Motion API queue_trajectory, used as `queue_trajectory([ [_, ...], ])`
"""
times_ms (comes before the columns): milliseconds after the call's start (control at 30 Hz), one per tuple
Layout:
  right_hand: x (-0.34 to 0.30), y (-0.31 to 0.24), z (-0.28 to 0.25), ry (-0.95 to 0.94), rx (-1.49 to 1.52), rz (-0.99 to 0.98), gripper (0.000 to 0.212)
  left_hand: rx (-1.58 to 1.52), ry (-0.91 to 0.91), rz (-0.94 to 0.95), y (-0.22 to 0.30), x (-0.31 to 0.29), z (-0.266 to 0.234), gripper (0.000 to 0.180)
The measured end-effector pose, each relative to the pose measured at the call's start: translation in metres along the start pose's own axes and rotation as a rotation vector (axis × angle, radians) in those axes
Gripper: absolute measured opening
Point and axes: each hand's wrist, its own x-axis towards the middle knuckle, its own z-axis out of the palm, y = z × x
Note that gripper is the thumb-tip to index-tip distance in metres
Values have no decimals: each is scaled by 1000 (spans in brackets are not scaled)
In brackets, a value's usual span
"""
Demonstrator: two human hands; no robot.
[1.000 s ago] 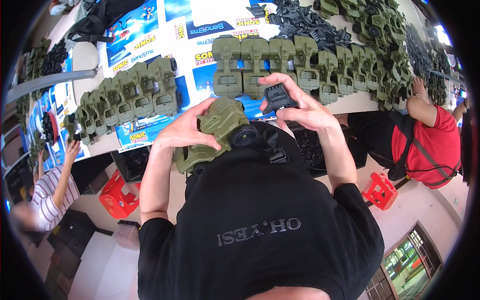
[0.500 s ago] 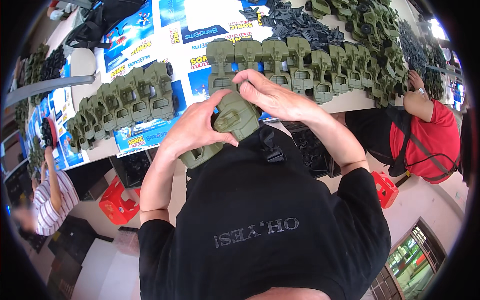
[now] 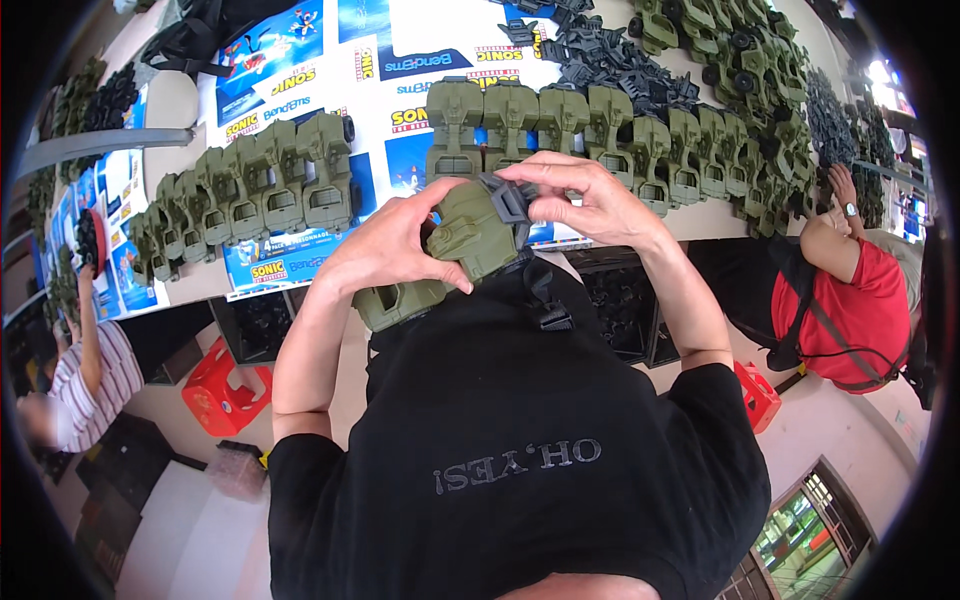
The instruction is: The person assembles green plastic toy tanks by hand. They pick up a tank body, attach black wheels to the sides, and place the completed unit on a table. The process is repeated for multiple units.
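Close to my body, an olive-green toy vehicle [image 3: 470, 235] is held at a tilt. My left hand [image 3: 390, 245] grips it by the side, thumb on the near face and fingers over the far edge. At the vehicle's upper right end my right hand [image 3: 590, 200] pinches a dark grey plastic part [image 3: 508, 200] between thumb and fingers. This part touches the green body; whether it is seated cannot be made out. Just beyond my hands a row of green toy vehicles [image 3: 455, 115] stands side by side on the table.
Another row of green vehicles [image 3: 275, 180] stands to the left on printed sheets [image 3: 270, 70]. A heap of dark grey parts [image 3: 620, 65] lies at the back, beside piled vehicles [image 3: 745, 60]. Co-workers [image 3: 850, 310] [image 3: 95, 380] sit on both sides. A red stool [image 3: 228, 390] stands below the table.
A dark grey part now shows in my right hand at the vehicle's end, where none was visible before. My right hand has shifted right, its fingers more extended. My left hand keeps its hold.
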Motion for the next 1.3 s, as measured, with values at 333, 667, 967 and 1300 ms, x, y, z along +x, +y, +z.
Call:
queue_trajectory([
  [333, -5, -2, 8, 215, -164, -202, 42, -109, 14, -28, 15, 4, -1, 97],
  [667, -5, 10, -4, 136, 107, -56, 45, -81, -17, 0, 21, 9, -3, 89],
  [967, -6, 6, -5, 94, 179, -13, 63, -123, -13, -80, 19, 13, 1, 89],
  [1300, -3, 27, -8, 69, 228, -21, 52, -159, 5, -84, 20, 13, -1, 90],
])
